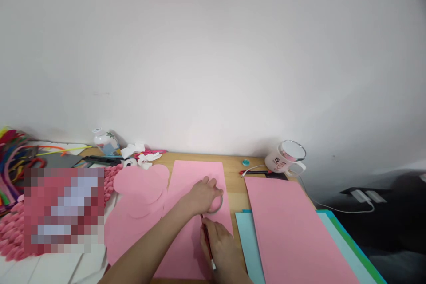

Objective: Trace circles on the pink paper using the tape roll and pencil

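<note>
My left hand [201, 195] presses a clear round ring-like object [216, 204] flat onto a pink paper sheet [196, 177] in the middle of the wooden table. My right hand [221, 246] is closed around a red pencil [206, 237], its tip touching the paper at the ring's lower left edge. Several cut pink paper circles [140, 186] lie just left of the sheet.
A second pink sheet [293, 230] lies on light blue and green sheets [246, 239] at the right. A white mug [286, 159], a red pen [254, 171] and a cable sit at the back. Colourful pipe cleaners [13, 155] and pink fluffy material [13, 235] fill the left.
</note>
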### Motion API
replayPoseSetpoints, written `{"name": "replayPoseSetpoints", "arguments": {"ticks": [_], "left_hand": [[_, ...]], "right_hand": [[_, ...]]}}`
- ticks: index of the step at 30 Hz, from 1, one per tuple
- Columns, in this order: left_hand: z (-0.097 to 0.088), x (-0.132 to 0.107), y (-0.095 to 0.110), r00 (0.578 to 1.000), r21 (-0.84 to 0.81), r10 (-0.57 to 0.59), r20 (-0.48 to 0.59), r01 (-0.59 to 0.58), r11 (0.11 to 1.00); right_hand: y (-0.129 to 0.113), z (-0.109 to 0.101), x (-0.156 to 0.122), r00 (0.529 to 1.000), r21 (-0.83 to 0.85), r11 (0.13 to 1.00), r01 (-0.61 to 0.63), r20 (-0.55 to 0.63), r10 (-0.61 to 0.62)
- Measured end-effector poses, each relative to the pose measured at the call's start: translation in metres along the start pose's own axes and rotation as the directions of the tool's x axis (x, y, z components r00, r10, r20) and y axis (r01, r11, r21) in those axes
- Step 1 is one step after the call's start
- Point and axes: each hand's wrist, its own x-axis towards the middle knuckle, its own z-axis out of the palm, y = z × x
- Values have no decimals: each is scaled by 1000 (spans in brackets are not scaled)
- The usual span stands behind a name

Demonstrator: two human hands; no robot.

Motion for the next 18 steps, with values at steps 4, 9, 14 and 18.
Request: {"name": "replayPoseSetpoints", "arguments": {"ticks": [4,9,14,18], "left_hand": [[1,-1,0,1000,5,4,-13,-4,1000],[6,-1,0,1000,27,6,-30,-5,1000],[6,-3,6,999,39,-3,-48,5,999],[8,-2,16,998,69,-41,-43,44,997]], "right_hand": [[-3,6,-7,999,-11,1000,-29,-18,29],[3,-7,-19,979,216,955,-204,49,198],[45,-59,-1,794,512,613,-602,298,531],[84,-86,43,663,574,432,-696,281,694]]}}
